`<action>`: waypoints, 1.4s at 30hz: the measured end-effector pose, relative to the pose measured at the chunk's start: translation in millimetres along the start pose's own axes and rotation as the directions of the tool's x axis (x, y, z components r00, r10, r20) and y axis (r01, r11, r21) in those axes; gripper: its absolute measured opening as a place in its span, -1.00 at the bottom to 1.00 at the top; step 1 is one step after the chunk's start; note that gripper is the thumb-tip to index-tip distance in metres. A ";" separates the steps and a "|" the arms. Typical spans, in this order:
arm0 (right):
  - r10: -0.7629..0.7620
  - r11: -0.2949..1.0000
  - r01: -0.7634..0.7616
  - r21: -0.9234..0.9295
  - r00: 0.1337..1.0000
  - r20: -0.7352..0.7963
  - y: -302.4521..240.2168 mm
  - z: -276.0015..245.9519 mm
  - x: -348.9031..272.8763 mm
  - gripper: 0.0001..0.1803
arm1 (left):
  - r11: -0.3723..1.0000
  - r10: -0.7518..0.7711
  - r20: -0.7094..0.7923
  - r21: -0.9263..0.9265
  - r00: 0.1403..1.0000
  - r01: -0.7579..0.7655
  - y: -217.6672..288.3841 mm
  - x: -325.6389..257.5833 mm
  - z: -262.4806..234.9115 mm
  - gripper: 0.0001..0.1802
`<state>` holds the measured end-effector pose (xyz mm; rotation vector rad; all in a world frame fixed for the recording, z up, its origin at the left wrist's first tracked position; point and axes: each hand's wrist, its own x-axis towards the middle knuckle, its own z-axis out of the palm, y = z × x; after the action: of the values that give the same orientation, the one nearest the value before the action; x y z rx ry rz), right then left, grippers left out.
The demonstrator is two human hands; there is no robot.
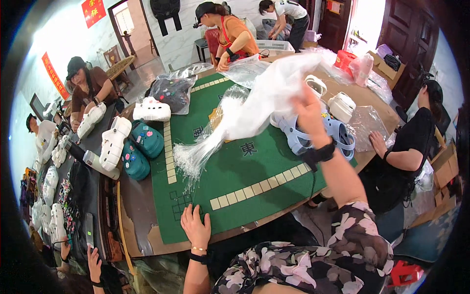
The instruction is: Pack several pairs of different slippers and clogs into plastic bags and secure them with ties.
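Note:
My right hand [309, 111], blurred by motion, grips a white translucent plastic bag [262, 100] by its upper part. The bag slants down to the left over the green mat [274, 169]. From its lower end, a mass of fine, thread-like white pieces [193, 159] spills onto the mat; their kind is too small to make out. My left hand [196, 226] rests with fingers spread on the mat's near edge, holding nothing. Light blue clogs [339, 133] stand close beyond my right forearm, partly hidden by it.
Teal clogs [148, 139] and white clogs [115, 142] sit left of the mat. More white clogs [341, 108] stand at the far right, beside a clear bag [367, 128]. A red container [345, 61] is farther back. Several people work around the tables, one near my right.

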<state>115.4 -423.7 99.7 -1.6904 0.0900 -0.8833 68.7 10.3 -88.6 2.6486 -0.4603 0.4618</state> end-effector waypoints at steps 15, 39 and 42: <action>-0.320 0.926 -0.011 -0.377 0.506 -0.801 67.2 -331.1 30.1 -0.60 | 1.000 0.012 0.006 -0.002 1.000 -0.012 7.1 2.4 -4.0 -0.55; 0.111 -0.035 -0.198 -0.980 0.973 -0.201 201.3 -445.1 -40.4 -0.69 | 0.996 -0.050 -0.077 -0.080 0.996 0.044 7.4 -3.3 -6.1 -0.51; 0.042 -0.111 -0.309 -0.944 0.948 -0.315 176.2 -418.6 -33.9 -0.68 | 0.978 -0.064 -0.054 -0.204 0.996 0.052 -6.6 -5.4 -6.3 -0.50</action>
<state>-88.6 -802.4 -49.9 -2.8968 1.5169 -0.7072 64.8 20.1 -87.5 2.4382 -0.3885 0.4503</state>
